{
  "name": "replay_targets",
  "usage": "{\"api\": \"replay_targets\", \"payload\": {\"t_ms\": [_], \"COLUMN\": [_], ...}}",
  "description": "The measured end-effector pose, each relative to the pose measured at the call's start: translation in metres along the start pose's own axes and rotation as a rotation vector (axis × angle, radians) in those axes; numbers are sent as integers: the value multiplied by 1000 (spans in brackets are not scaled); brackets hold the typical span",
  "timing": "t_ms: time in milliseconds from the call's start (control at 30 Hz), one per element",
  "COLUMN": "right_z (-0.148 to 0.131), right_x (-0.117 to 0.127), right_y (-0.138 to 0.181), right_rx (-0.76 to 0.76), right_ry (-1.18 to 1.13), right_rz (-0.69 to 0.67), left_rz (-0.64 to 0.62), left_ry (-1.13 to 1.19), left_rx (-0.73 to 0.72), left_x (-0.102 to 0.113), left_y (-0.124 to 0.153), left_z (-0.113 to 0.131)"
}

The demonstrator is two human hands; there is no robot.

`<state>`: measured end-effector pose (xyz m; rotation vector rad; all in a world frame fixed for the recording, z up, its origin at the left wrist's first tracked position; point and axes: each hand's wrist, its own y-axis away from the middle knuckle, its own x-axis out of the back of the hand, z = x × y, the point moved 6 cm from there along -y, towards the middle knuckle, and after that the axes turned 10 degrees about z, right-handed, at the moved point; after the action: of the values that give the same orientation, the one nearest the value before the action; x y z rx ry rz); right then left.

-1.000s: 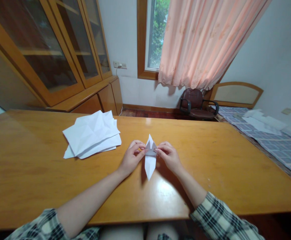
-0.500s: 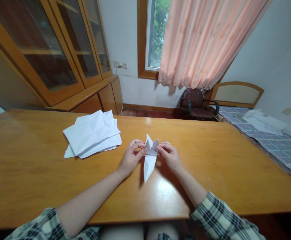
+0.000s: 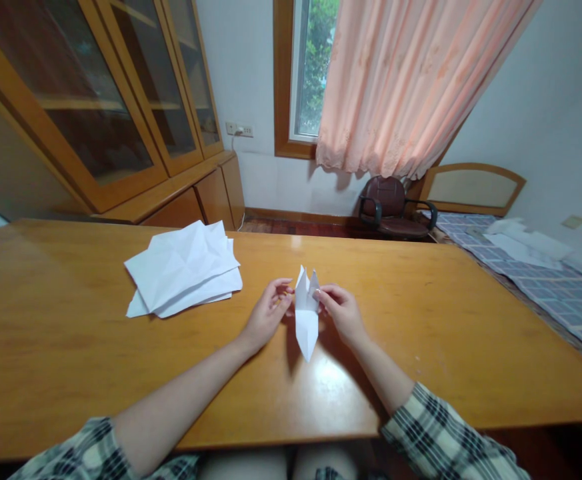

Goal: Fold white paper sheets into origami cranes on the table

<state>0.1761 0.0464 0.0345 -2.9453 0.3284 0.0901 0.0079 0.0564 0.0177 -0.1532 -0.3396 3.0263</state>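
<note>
Paper [image 3: 307,328], creased into a narrow pointed shape with its far flaps raised, is over the table [image 3: 421,320]; I judge the folding well along, though what remains I cannot tell. I see the right hand [image 3: 341,312] pinching one flap, the left hand [image 3: 267,312] loosely spread just beside, and creased sheets [image 3: 185,263] at left, out of the way.

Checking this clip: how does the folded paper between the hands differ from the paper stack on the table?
The folded paper is narrow, with a pointed near end; the paper stack is broad, made of overlapping sheets. The folded paper is pinched by the right hand, while the paper stack lies on the table, untouched. Both are white and show creases.
</note>
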Motion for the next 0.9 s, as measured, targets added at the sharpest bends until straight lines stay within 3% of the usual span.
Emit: {"api": "replay_targets", "payload": {"t_ms": [133, 267, 467, 600, 700, 900], "right_z": [7, 8, 5, 5, 7, 12], "right_x": [4, 3, -8, -12, -14, -26], "right_y": [-3, -3, 3, 6, 6, 13], "right_rx": [-92, -79, -27, -57, -62, -106], "right_ry": [-100, -86, -12, -88, -163, -130], "right_rz": [72, 77, -62, -111, -115, -264], "left_rz": [-90, -220, -98, -25, -4, -17], "left_ry": [28, 51, 136, 218, 289, 344], "left_rx": [40, 96, 151, 189, 220, 276], "left_x": [-6, -19, -14, -6, -6, -11], "left_y": [4, 11, 2, -4, -4, 0], "left_z": [-4, -4, -7, -9, -8, -9]}}
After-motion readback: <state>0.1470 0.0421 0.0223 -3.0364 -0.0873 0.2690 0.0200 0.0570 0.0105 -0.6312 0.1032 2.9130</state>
